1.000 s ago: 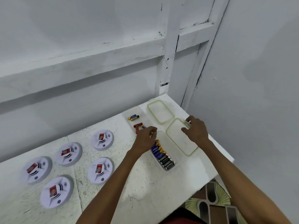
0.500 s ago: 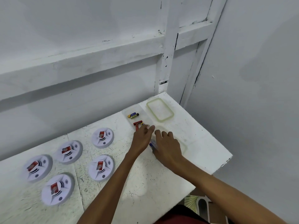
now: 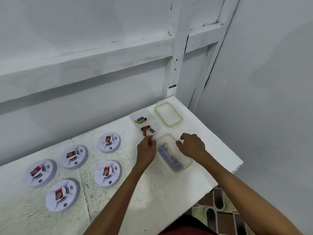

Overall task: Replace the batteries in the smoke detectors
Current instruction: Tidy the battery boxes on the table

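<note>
Several white round smoke detectors (image 3: pixel 107 173) lie on the left of the white table (image 3: pixel 152 192), each with a red battery in its middle. A clear container of dark new batteries (image 3: pixel 171 158) sits to the right, covered by a green-rimmed lid (image 3: pixel 184 165). My left hand (image 3: pixel 146 149) grips the container's far left corner with curled fingers. My right hand (image 3: pixel 192 146) arches over the lid's right side, fingertips curled on it. Behind them an open clear container (image 3: pixel 153 118) holds three loose batteries (image 3: pixel 141 120).
A second green-rimmed lid (image 3: pixel 168 114) lies flat at the table's far right corner. White walls close in behind and to the right. The table's right edge drops to a patterned floor (image 3: pixel 218 212).
My right hand brought the lid from the table's right side over the battery container and set it on top. The left hand stayed at the container's left corner.
</note>
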